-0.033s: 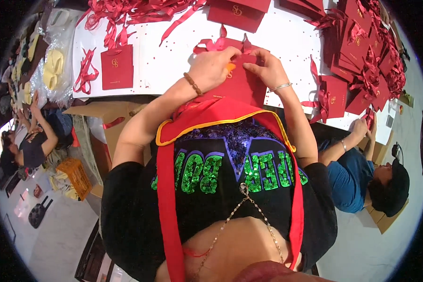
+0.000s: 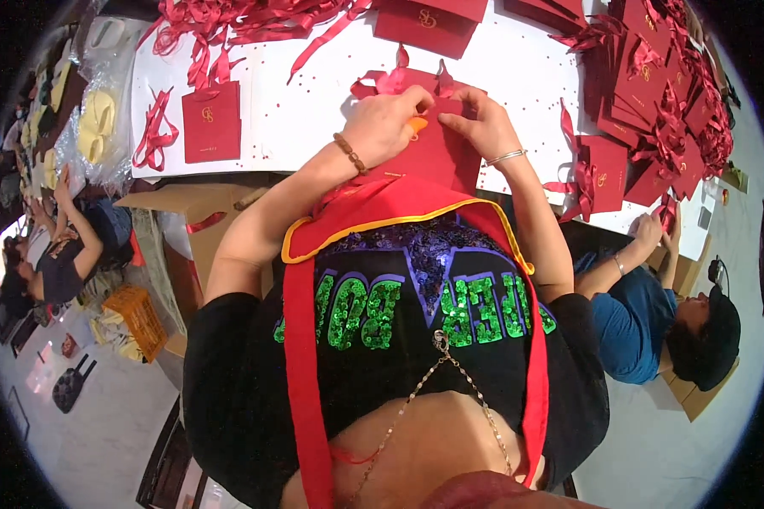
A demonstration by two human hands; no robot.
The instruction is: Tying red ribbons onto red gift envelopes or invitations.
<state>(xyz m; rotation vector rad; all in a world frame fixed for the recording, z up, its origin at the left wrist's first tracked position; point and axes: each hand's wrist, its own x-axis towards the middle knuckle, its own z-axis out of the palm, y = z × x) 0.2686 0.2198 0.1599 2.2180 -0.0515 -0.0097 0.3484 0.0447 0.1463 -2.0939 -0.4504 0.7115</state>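
Note:
A red paper gift bag (image 2: 454,157) lies on the white table in front of me, its lower part hidden behind my red apron. My left hand (image 2: 386,127) is closed at the bag's upper part, fingertips pinched together; what they hold is too small to make out. A small orange piece (image 2: 417,124) shows at its fingers. My right hand (image 2: 484,127) pinches the bag near its top edge, thumb on the front face. Red satin ribbon (image 2: 390,82) loops out beyond the bag, behind my left hand.
A finished-looking red bag (image 2: 212,127) and a loose ribbon (image 2: 154,136) lie at the left. Piled bags (image 2: 645,93) cover the right end; heaped ribbons (image 2: 272,21) lie at the far side. A co-worker (image 2: 632,314) handles ribbon at right. An open cardboard box (image 2: 178,199) stands below the table edge.
My left fingertips have shifted very slightly at the bag's top. Otherwise the bag and my right hand stay in place.

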